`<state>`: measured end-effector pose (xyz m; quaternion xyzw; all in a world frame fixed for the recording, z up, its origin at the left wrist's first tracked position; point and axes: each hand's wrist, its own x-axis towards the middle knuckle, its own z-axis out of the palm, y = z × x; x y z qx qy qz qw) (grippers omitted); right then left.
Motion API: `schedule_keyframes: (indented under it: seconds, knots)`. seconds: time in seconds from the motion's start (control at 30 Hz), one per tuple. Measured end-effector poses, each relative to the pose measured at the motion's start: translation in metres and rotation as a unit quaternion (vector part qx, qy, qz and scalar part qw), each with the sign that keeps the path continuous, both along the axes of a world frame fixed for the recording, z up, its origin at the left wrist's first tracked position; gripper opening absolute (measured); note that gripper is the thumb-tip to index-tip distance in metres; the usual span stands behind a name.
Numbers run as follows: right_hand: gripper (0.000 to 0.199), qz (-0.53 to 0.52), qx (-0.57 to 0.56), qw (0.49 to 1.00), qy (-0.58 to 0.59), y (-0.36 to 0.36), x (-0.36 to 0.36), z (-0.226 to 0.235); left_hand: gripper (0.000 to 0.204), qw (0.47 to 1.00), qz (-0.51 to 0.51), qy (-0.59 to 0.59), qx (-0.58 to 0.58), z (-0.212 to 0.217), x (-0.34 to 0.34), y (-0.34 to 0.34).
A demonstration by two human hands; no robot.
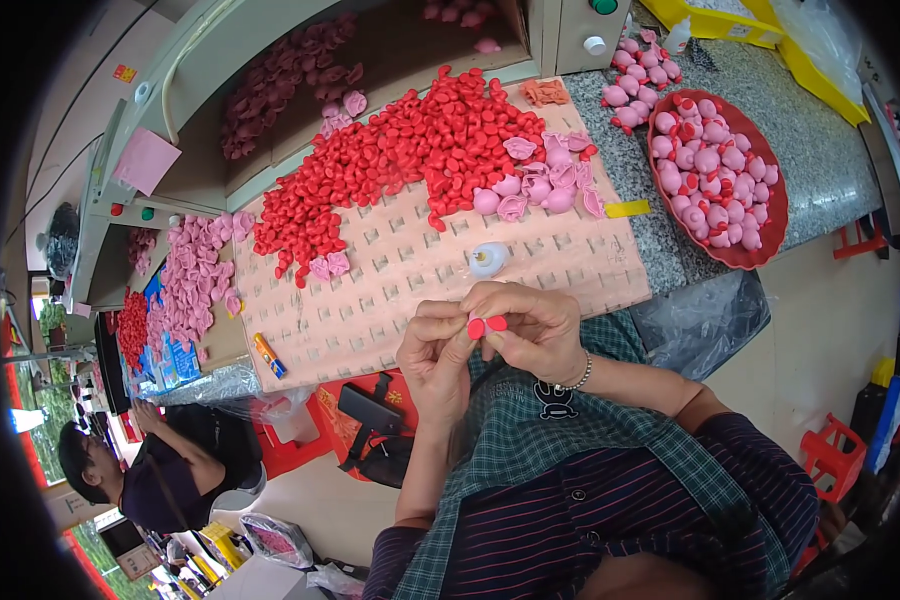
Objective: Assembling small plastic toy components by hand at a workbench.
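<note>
My left hand [436, 352] and my right hand [532, 328] meet close in front of my chest. Between their fingertips they pinch a small piece with two red rounded ends [477, 328]; the rest of it is hidden by the fingers. Just beyond them, on the pinkish mat [400, 270], is a small white bottle [489, 260] with a narrow tip. Farther back spreads a large heap of small red bean-shaped parts [450, 130]. Pink hollow pieces and round pink bodies [558, 180] lie at its right end.
A red scalloped bowl [752, 258] of pink-and-red figures stands at right, beside more figures [634, 90]. More pink pieces [195, 270] are heaped at left, near an orange-and-blue tube [269, 356]. A machine opening [370, 60] borders the back. Another person [170, 460] sits at left.
</note>
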<state>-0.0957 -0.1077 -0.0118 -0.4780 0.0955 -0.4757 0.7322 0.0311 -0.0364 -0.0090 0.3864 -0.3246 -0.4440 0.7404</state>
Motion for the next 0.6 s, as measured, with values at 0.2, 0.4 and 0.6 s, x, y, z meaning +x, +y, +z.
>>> schedule_keyframes:
  seconds: [0.2, 0.4, 0.6]
  knots:
    - [0.021, -0.035, -0.037, 0.999, 0.009, 0.000, 0.007, -0.008, 0.010, 0.997, -0.044, 0.058, 0.000, -0.006, 0.006, -0.006]
    - [0.024, -0.057, -0.056, 0.989, 0.122, 0.002, 0.007, 0.002, 0.011, 0.988, -0.054, 0.142, 0.015, -0.021, 0.009, -0.007]
    - [0.024, -0.004, 0.019, 0.999, 0.030, 0.001, 0.004, -0.002, 0.010, 0.994, -0.023, 0.098, 0.032, -0.007, 0.001, -0.003]
